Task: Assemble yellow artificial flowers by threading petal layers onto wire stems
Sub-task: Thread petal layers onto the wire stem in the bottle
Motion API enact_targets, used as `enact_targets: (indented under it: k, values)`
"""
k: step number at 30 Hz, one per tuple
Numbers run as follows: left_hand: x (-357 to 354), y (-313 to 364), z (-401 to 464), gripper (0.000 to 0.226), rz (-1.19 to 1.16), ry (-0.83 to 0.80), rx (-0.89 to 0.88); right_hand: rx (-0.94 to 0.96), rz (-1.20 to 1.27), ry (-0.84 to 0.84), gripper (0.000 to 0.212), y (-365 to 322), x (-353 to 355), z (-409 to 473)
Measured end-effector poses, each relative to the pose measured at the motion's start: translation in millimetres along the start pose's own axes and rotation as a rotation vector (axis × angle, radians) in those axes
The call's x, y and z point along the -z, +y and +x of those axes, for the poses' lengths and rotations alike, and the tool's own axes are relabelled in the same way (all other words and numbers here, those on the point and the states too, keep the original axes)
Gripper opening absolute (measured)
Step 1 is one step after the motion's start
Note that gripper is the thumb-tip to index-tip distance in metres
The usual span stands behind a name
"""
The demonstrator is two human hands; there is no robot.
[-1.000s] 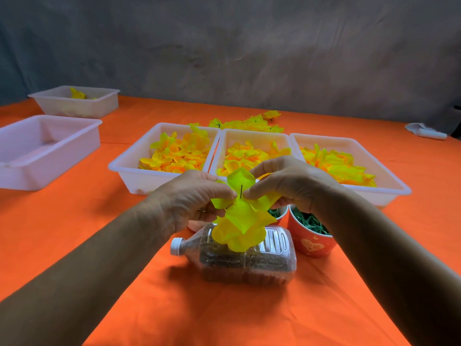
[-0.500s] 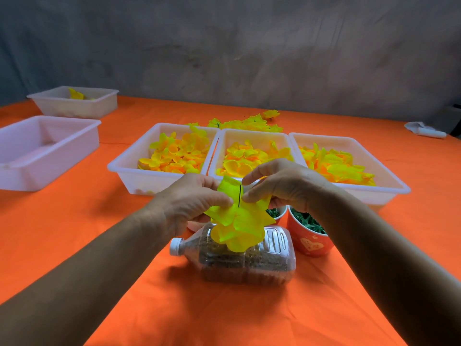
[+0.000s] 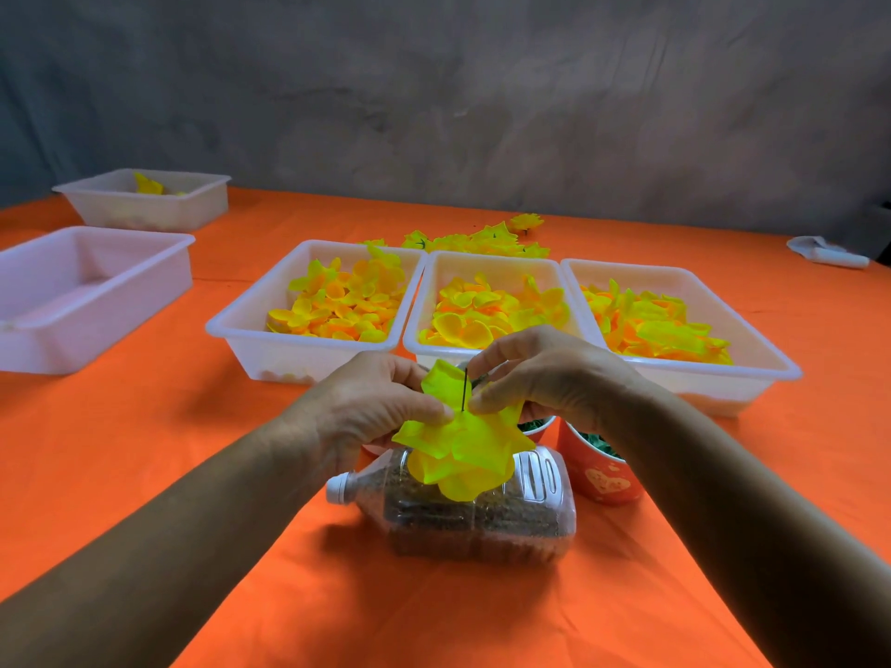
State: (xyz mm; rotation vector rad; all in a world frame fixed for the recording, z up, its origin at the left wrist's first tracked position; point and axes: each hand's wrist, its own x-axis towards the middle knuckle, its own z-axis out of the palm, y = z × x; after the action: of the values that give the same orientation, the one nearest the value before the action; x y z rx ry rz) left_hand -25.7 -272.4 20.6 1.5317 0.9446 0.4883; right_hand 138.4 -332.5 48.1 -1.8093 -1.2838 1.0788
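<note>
A yellow flower [image 3: 463, 450] of stacked petal layers hangs above a plastic bottle [image 3: 482, 518] lying on its side. A thin dark wire stem [image 3: 464, 389] pokes up through the top petal layer. My left hand [image 3: 371, 407] pinches the petal layer at the stem's left. My right hand [image 3: 549, 373] pinches it from the right, fingertips beside the wire. Three white trays of loose yellow-orange petals sit behind: left tray [image 3: 231, 330], middle tray [image 3: 492, 262], right tray [image 3: 771, 359].
A red cup [image 3: 602, 479] holding green pieces stands right of the bottle, a second cup mostly hidden under my hands. Finished flowers [image 3: 482, 236] lie behind the trays. Two more white trays [image 3: 96, 301] [image 3: 144, 204] sit at far left. A white object [image 3: 829, 250] lies far right.
The top petal layer has slid further down the wire, so more stem shows above it. Both hands stayed pinched on the petals and shifted slightly lower.
</note>
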Motion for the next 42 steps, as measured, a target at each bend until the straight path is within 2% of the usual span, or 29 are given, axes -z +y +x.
enact_targets:
  k: [21,30,35,37,39,42]
  values:
    - [-1,0,5,0.029,0.051,0.008,-0.014,0.066,-0.109,0.021,0.028,0,-8,-4]
    - [1,-4,8,0.023,0.072,0.002,0.044,0.041,-0.16,0.015,0.032,3,-10,2]
    - [4,-5,13,0.045,0.1,-0.021,0.06,0.019,-0.133,0.018,0.024,7,-10,4]
    - [6,-6,13,0.042,0.123,-0.033,0.072,0.011,-0.104,0.021,0.025,8,-11,3]
    - [7,-7,11,0.033,0.165,0.007,0.054,0.017,-0.081,0.065,0.027,12,-12,0]
    - [8,-12,8,0.041,0.185,0.088,-0.107,0.092,-0.128,0.208,0.04,17,-17,-5]
